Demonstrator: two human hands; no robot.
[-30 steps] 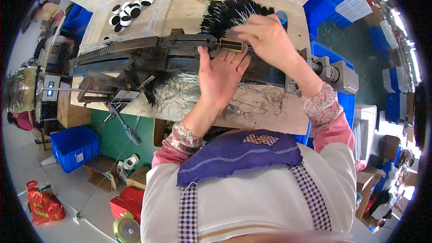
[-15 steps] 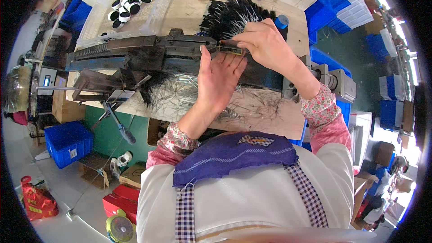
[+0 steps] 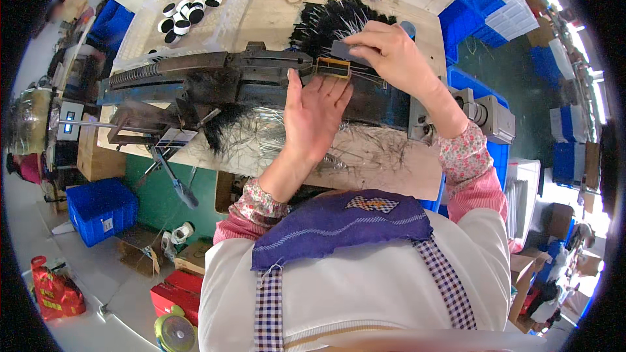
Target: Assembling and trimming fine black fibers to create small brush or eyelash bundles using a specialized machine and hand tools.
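My left hand [image 3: 316,117] lies against the long dark metal machine [image 3: 261,68], its fingers stretched out and the thumb apart. Its fingertips rest by the lower edge of a small brass-coloured rectangular frame [image 3: 334,64] on the machine. Just above that frame, my right hand [image 3: 394,55] pinches a small dark grey flat plate [image 3: 340,49] between thumb and fingers. Thin wires [image 3: 368,75] stick out to the right of the frame, below the right hand. Behind the hands lies a pile of black-bristled wire brushes [image 3: 329,23].
A clear plastic basket [image 3: 225,26] at the far left holds several black-and-white round caps [image 3: 182,26]. Loose bristles and wires [image 3: 372,150] litter the wooden table near me. A grey motor [image 3: 492,120] sits at the right end; a blue round lid [image 3: 408,29] stands behind my right hand.
My right hand has raised the dark plate up and away from the brass-coloured frame, whose opening now shows. My left hand has shifted only slightly to the left.
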